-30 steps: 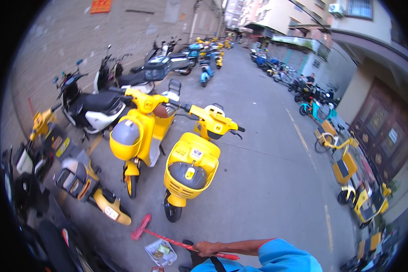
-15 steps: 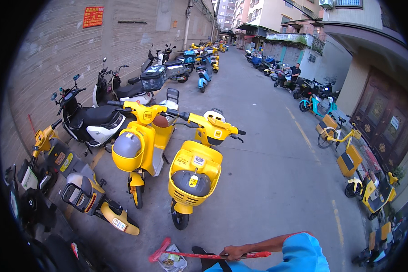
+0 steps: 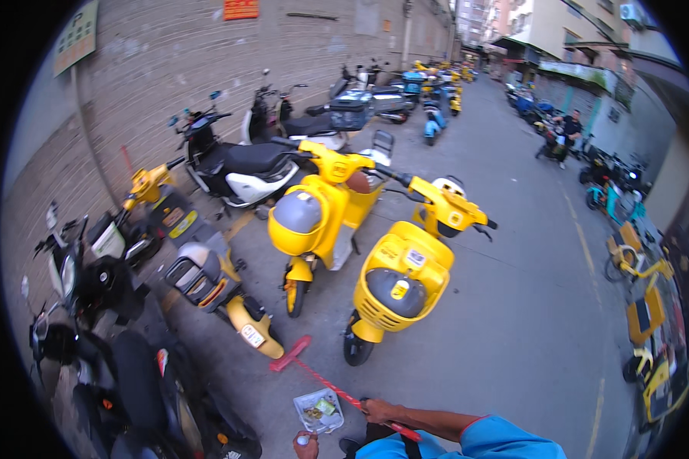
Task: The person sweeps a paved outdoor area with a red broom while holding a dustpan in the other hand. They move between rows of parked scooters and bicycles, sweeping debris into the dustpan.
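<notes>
My right hand (image 3: 377, 411) is closed round the red, spiral-striped handle of a broom (image 3: 333, 382). Its red head (image 3: 291, 354) rests on the ground by the front wheel of a parked yellow scooter. Below the broom handle stands a whitish dustpan (image 3: 305, 401) with bits of litter (image 3: 323, 408) in it, some yellow-green. At the lower edge, my left hand (image 3: 306, 445) is closed round a pale, round end, seemingly the top of the dustpan's handle; most of that handle is hidden from above.
Two yellow scooters with front baskets (image 3: 402, 294) (image 3: 297, 210) stand ahead. A yellow moped (image 3: 256, 330) and dark scooters (image 3: 142, 375) crowd the left. More scooters line the wall (image 3: 168, 61). Yellow bikes (image 3: 647, 317) stand right. A person (image 3: 570, 130) is on a scooter farther up the lane.
My view has turned left. The broom head has moved off the dustpan and out ahead, toward the yellow moped's wheel. My left hand has come into view beside the dustpan.
</notes>
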Demonstrator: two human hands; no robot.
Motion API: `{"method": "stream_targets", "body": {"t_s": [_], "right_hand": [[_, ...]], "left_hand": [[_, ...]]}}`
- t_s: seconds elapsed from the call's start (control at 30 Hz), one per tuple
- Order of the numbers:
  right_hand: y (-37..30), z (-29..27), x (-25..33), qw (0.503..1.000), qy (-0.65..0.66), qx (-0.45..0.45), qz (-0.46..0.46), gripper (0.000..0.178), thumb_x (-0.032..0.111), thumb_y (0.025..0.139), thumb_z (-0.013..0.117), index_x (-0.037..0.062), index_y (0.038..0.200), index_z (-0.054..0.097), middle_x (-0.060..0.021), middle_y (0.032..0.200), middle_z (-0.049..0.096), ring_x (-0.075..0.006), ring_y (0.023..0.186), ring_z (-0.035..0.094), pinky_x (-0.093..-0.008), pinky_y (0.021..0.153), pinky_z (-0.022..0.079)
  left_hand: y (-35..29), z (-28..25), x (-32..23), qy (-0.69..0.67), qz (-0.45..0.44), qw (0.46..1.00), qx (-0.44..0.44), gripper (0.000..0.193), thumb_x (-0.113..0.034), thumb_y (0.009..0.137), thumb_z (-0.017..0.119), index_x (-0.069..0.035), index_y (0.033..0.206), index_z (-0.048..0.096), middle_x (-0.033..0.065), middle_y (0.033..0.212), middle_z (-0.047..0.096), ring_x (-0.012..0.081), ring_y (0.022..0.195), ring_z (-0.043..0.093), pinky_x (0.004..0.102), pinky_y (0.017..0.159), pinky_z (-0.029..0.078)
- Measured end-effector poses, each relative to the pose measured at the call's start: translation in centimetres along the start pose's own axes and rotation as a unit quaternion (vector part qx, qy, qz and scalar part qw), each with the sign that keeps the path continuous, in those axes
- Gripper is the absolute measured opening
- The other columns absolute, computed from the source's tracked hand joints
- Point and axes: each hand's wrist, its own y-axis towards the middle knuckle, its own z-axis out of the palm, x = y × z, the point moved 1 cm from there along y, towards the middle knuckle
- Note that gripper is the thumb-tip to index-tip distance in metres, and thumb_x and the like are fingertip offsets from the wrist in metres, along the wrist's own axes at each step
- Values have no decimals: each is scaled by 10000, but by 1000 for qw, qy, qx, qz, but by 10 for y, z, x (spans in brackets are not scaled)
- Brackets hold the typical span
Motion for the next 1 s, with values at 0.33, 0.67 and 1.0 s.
{"method": "stream_targets", "body": {"t_s": [0.33, 0.67, 1.0], "right_hand": [[-108, -36, -18, 995, -17, 88, 42, 451, 176, 865, 593, 17, 1284, 548, -168, 740, 640, -242, 578, 631, -393, 557, 505], [-106, -35, 21, 989, 29, 118, 80, 556, 119, 870, 605, 26, 1400, 461, -67, 660, 579, -130, 486, 527, -317, 476, 454], [-16, 13, 34, 988, -96, 120, -23, 594, 105, 864, 590, 59, 1433, 426, -114, 694, 623, -162, 511, 587, -333, 495, 494]], "left_hand": [[-55, 2, -70, 190, -16, 981, -47, 226, -304, 748, 760, -110, 809, 661, 90, 738, 678, 206, 691, 656, 353, 658, 505], [-95, -35, -94, 139, -67, 986, -68, 253, -406, 784, 720, -179, 893, 701, 140, 920, 709, 354, 912, 667, 442, 770, 517], [-111, -72, -69, 85, -37, 981, -169, 213, -331, 775, 748, -141, 851, 693, 133, 862, 713, 337, 853, 687, 416, 730, 533]]}}
